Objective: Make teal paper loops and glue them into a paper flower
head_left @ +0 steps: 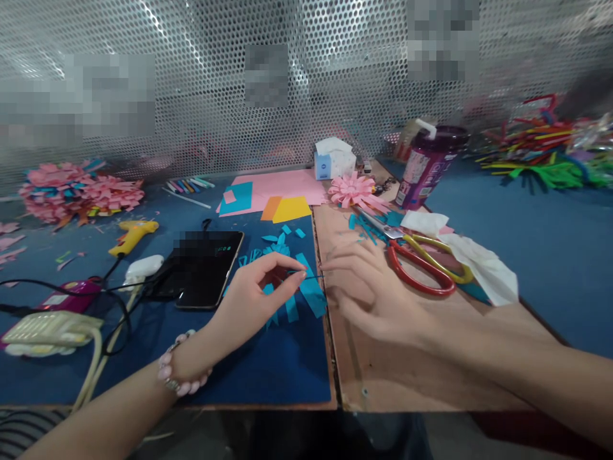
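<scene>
My left hand (268,287), with a beaded bracelet on its wrist, pinches a thin blue strip (313,276) between thumb and fingertips. The strip looks like paper seen edge-on and points right. Close to its far end is my right hand (368,287), fingers curved and smeared by motion; whether it touches the strip I cannot make out. Under and behind my left hand lie blue paper pieces (311,291) and a small blue paper flower (276,245). Red-and-yellow-handled scissors (421,268) rest just beyond my right hand.
A phone (211,268), a yellow glue gun (134,235) and a power strip (52,329) with cords occupy the left. Pink paper (282,185), a pink paper flower (353,190), a tissue box (334,160) and a purple cup (431,166) stand behind. Crumpled tissue (483,265) lies right.
</scene>
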Tool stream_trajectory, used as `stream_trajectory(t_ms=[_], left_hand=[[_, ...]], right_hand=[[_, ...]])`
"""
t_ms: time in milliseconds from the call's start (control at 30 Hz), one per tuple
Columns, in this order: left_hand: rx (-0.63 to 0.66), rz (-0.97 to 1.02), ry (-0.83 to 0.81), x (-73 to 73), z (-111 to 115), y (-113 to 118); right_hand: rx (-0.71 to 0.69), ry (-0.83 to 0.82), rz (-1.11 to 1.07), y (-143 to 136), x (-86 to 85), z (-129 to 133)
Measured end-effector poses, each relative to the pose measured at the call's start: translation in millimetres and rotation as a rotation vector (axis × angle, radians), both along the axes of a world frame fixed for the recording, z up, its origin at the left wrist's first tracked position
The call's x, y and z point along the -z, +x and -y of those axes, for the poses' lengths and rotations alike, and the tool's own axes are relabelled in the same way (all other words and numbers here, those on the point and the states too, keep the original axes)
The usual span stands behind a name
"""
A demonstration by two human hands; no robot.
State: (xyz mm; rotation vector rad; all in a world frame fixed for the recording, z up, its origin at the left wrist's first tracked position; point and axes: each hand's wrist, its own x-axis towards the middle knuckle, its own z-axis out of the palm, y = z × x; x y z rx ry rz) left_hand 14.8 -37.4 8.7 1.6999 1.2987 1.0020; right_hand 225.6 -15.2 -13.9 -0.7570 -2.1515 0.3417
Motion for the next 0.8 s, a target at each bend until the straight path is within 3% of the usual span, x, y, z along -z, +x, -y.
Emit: stream_trajectory(t_ms=[133,400,800], left_hand=[[0.002,-0.108,0.104,2.3,2.3,1.1],[0.032,-0.22,0.221,3.5,4.3,1.8],[0.081,0.279,-0.115,4.2,-3.1,-2.5]], right_hand=[[0.099,0.129,0.1,-2.5,4.7,1.2],[0.054,0.211,0.104,0.3,6.5,-3.5],[0.074,0.194,0.073,-0.5,6.4,-3.0]])
